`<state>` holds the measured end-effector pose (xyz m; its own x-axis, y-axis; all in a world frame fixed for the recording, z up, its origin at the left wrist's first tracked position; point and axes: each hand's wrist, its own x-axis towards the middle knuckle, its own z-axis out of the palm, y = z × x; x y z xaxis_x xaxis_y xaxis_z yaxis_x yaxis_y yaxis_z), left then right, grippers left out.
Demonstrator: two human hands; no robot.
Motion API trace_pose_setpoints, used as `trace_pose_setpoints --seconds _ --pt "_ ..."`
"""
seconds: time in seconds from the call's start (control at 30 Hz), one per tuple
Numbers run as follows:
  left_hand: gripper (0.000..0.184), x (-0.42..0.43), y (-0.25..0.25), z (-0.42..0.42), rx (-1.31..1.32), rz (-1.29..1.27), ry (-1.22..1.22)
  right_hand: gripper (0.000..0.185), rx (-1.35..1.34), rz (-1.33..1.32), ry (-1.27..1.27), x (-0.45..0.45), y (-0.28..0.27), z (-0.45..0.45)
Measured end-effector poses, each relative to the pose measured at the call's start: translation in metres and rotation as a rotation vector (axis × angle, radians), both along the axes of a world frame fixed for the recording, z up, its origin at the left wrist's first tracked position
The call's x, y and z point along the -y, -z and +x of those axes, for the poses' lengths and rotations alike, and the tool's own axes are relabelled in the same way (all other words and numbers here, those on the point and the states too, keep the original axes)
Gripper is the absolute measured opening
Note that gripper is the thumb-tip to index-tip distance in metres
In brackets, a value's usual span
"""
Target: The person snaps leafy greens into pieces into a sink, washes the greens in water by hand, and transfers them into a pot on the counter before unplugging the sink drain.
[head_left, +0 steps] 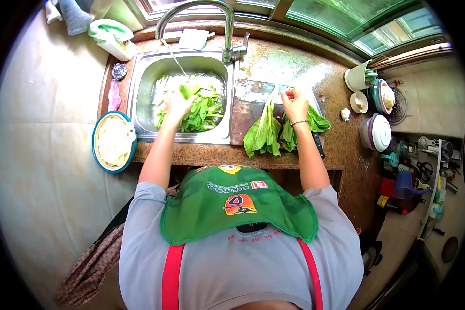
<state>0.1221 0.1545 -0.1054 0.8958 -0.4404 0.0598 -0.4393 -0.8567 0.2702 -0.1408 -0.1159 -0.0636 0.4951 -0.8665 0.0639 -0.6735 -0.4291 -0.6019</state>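
Observation:
Over the steel sink (131,111), my left hand (177,105) has its fingers against a pale green leaf piece (189,89), which partly hides them. Below it, cut leafy greens (204,111) lie in the basin under a thin stream from the tap (229,31). My right hand (295,105) is above the cutting board (241,114), its thumb and fingers pinched together; what they hold is too small to tell. Beside it, a long leafy green (263,132) lies with its leaves towards me. More leaves (319,121) show behind my right wrist, near a knife handle (318,145).
Left of the sink stands a blue-rimmed bowl (94,150) of pale pieces. A garlic bulb (345,114), a small white bowl (358,102) and a lidded container (381,133) are on the right. A window (346,18) runs behind the counter.

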Motion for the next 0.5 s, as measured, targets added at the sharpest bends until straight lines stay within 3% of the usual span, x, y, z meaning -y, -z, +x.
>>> trace_pose_setpoints --seconds 0.07,0.13,0.17,0.3,0.37,0.5 --pt "0.063 -0.015 0.002 0.016 -0.081 -0.11 0.006 0.041 -0.091 0.054 -0.019 0.013 0.016 0.004" --pt "0.058 -0.019 -0.013 0.014 -0.577 -0.245 0.121 0.052 -0.268 0.07 -0.036 0.01 0.022 0.015" --pt "0.043 -0.015 -0.012 0.002 -0.562 -0.299 0.156 0.06 -0.295 0.034 -0.037 0.007 0.025 0.021" --pt "0.032 0.012 -0.046 -0.05 -0.663 -0.345 0.279 0.047 -0.135 0.194 0.098 0.016 0.051 0.039" --pt "0.029 0.025 -0.048 -0.07 -0.678 -0.417 0.357 0.036 0.006 0.723 0.154 0.013 0.024 0.044" --pt "0.024 0.05 -0.066 -0.105 -0.693 -0.536 0.493 0.022 0.218 0.85 0.064 0.015 0.025 0.044"
